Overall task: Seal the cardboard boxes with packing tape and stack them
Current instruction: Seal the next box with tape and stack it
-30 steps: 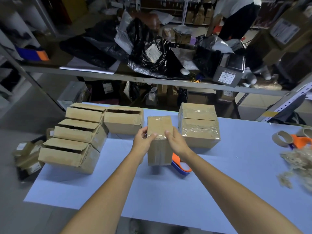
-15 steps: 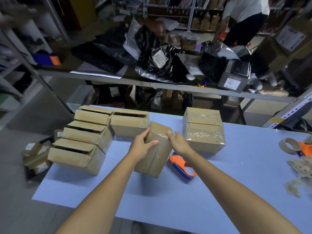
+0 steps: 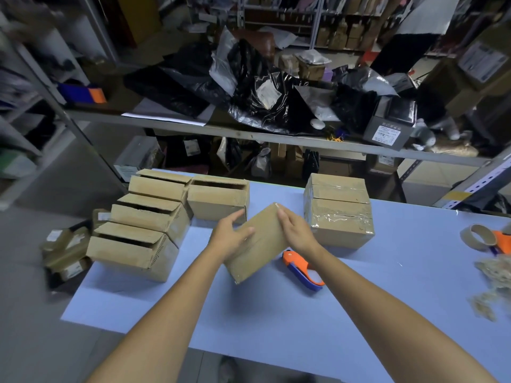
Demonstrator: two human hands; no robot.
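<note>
Two hands clasp the tilted box point(image 3: 260, 246) over the table point(image 3: 276, 327), left hand point(image 3: 229, 239) on its left face, right hand point(image 3: 297, 232) at its far-right edge; likely light, stiff, tape-slick, so grip opposite sides.

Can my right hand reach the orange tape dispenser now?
Probably, once it lets go: the right hand grips the tilted box, but the tape dispenser lies uncovered just beside its wrist.

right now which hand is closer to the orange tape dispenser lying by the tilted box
Right. The right hand grips the tilted box right beside the tape dispenser; the left hand holds its opposite side.
</note>
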